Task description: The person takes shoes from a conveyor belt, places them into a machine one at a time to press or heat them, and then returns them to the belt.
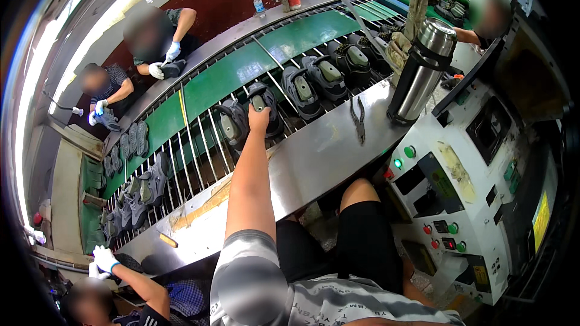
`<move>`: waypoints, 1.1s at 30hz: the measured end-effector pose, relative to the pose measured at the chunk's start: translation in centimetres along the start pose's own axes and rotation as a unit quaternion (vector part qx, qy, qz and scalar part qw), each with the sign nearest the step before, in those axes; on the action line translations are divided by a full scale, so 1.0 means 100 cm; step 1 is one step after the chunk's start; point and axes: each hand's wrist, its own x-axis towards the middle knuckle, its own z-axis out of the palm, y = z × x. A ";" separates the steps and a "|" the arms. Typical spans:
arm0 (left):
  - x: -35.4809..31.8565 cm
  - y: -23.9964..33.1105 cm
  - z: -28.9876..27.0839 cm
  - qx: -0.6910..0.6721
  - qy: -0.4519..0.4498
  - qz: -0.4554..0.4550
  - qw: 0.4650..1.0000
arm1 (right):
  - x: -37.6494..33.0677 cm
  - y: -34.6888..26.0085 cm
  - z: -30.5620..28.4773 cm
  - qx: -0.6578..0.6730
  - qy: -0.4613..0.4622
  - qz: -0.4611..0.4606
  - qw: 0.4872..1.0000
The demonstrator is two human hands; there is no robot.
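Gripping, with the left hand (258,119), the heel end of a dark shoe (264,104) with a grey-green insert, fingers closing over its rim. Lying on the wire rods of the green conveyor (241,72), just past the far edge of the steel worktop (314,151), beside another like shoe (232,124) at its left. Stretching the bare forearm across the worktop from the near edge. Right hand staying out of sight, so cannot tell its grip. Running in a row toward the far right corner: more shoes (314,81) on the same rods. Resting on the worktop to the right: pliers (358,119), and beyond them a steel flask (422,69) standing upright near the right edge. Working along the conveyor's far side and near left corner: other people in white gloves (104,258).
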 end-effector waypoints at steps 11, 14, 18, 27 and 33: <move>-0.026 0.005 0.032 0.077 0.125 0.007 0.989 | -0.019 -0.036 -0.023 0.045 0.004 -0.018 0.999; -0.040 0.021 0.040 0.073 0.096 0.041 0.992 | 0.006 0.052 0.030 0.015 0.069 -0.052 0.996; -0.066 0.034 -0.009 0.134 0.155 0.246 0.947 | 0.020 0.059 0.041 -0.009 0.063 -0.044 0.997; -0.040 0.002 -0.087 0.288 0.192 0.207 0.915 | 0.023 0.040 0.019 -0.048 0.045 -0.017 0.998; -0.027 -0.014 -0.071 0.214 0.116 0.077 0.967 | 0.022 0.037 0.016 -0.069 0.036 -0.005 0.997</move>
